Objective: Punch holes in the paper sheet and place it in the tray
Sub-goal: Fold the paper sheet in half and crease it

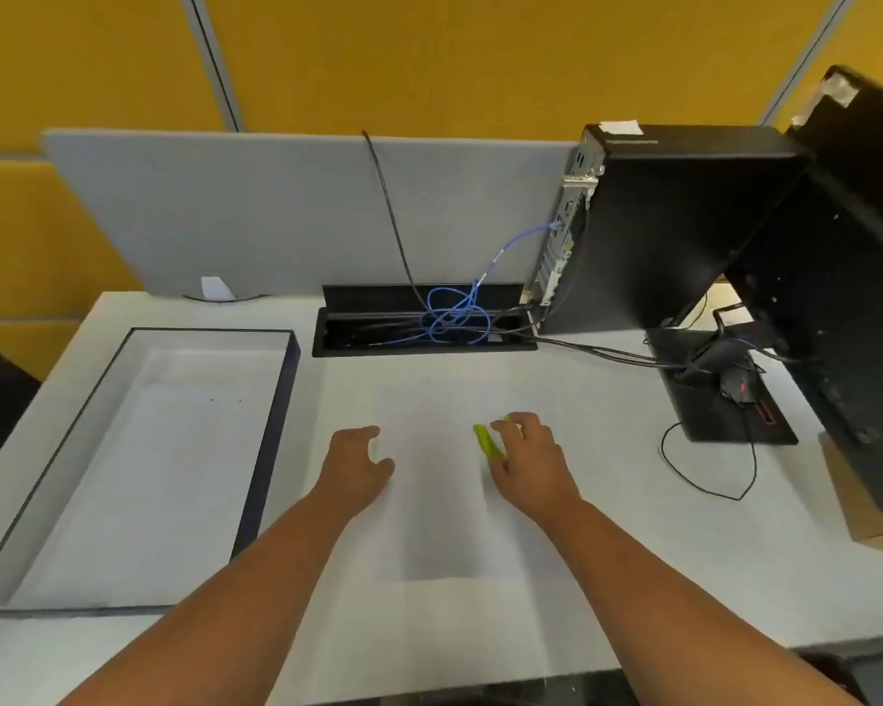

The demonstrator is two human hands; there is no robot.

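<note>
White worktop [607, 527], pale and mostly bare in the middle; yellow wall panels [429, 58] behind with grey vertical trims; grey divider [276, 211] stands along the far edge. Tray [271, 450], dark-rimmed with a white inside, lies at left on the worktop; a few small dark specks on its floor. Paper sheet [434, 527] lies flat at centre, near-white on white, edges faint; it is beside the tray, not in it. Left hand [358, 466] rests at the sheet's left edge, fingers curled, grip released, holding nothing. Right hand [528, 461] sits at the sheet's right side, grip closed around a yellow-green punch [486, 440]; most of the punch is hidden by the fingers, so whether paper sits in it cannot be told. Open cable slot [424, 328] in the worktop behind the sheet, with tangled blue cable [455, 313] and black leads running out; black PC tower [674, 231] at right rear; black monitor [847, 277] and its base at far right; a thin black wire [709, 466] loops on the worktop near the base.
</note>
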